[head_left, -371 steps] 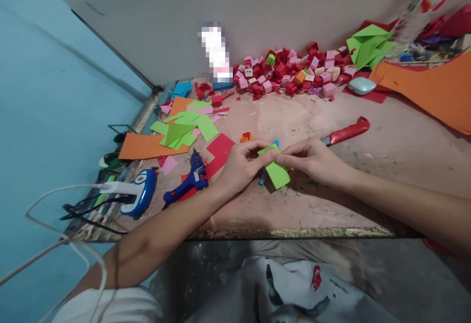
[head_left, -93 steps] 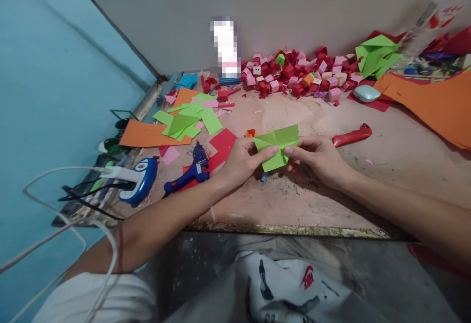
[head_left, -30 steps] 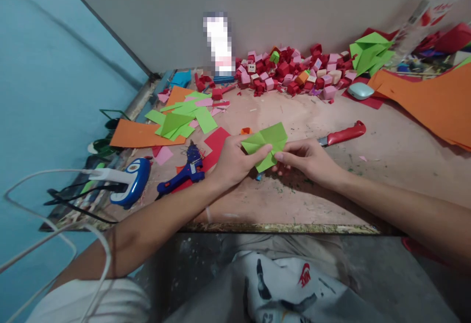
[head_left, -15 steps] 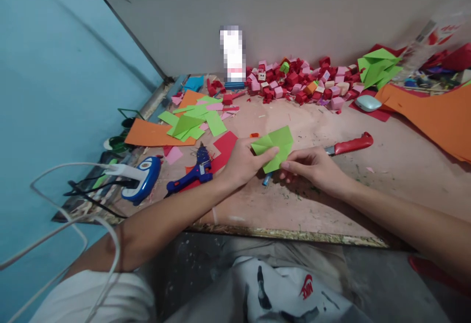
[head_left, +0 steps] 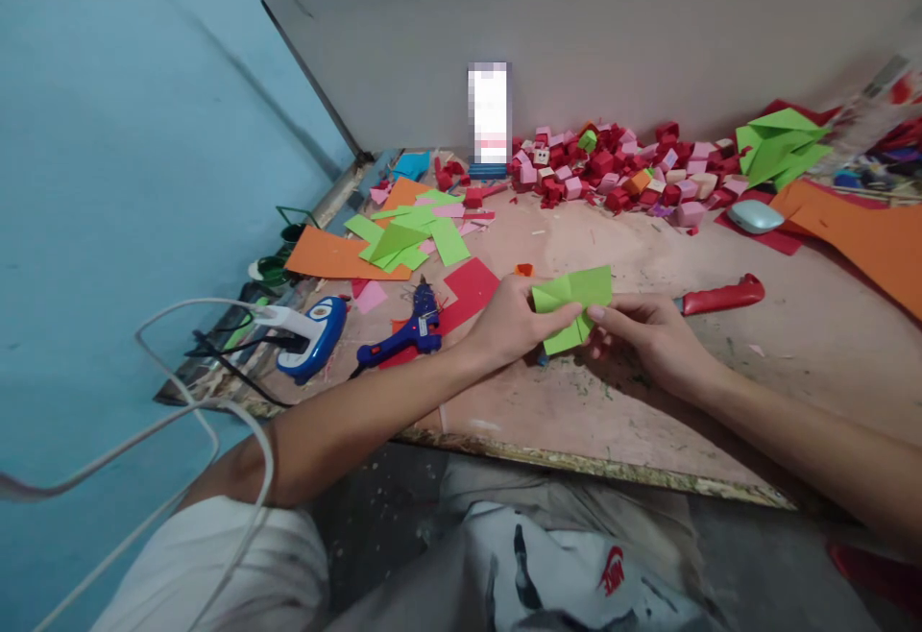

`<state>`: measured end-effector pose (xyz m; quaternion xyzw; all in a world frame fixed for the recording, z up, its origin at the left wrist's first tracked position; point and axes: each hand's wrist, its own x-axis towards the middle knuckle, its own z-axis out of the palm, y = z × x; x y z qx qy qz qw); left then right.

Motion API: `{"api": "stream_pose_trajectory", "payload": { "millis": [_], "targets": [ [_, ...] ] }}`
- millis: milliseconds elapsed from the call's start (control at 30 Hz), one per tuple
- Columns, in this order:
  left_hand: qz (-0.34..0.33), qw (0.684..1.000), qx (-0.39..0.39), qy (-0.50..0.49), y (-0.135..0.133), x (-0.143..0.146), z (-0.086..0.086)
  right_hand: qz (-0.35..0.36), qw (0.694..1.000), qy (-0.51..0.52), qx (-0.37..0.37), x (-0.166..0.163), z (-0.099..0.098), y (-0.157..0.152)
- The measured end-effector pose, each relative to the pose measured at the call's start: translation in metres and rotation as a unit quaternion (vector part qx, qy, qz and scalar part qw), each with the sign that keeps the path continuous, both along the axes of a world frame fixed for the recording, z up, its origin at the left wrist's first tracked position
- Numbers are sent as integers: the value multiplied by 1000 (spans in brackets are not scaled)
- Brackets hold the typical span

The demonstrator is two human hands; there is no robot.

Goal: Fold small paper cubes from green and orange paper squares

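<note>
Both hands pinch a creased green paper (head_left: 576,301) just above the pink worktable (head_left: 792,344). My left hand (head_left: 515,325) grips its left side with thumb on top. My right hand (head_left: 648,334) holds its right and lower edge, fingers closed. The paper is partly unfolded, with fold lines showing. A small blue stick-like item lies on the table under the paper, mostly hidden.
A red-handled knife (head_left: 720,296) lies just right of my hands. A blue glue gun (head_left: 407,329), a blue-white power strip (head_left: 309,334), loose green sheets (head_left: 403,233), orange sheets (head_left: 864,238) and a heap of red and pink paper cubes (head_left: 619,171) surround them.
The green paper went from a narrow folded strip to a wider, opened, creased piece. In the last second the view shifted, and the hands kept their grip.
</note>
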<state>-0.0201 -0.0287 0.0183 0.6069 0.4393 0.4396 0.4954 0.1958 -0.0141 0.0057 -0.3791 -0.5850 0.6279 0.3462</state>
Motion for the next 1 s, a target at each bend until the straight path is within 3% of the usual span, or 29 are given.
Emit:
{"api": "stream_pose_trajectory", "payload": {
  "millis": [400, 733, 900, 1000],
  "targets": [
    [-21, 999, -35, 6, 2, -1, -3, 10, 999, 43, -25, 4, -7, 0],
    [-26, 998, -45, 18, 4, -2, -3, -16, 998, 51, -26, -3, 2, 0],
    [2, 997, -45, 57, 8, -3, 7, 8, 1000, 1, -11, -2, 3, 0],
    [6, 996, -84, 25, 12, -1, 18, 19, 999, -8, -28, -2, 4, -1]
  ]
}}
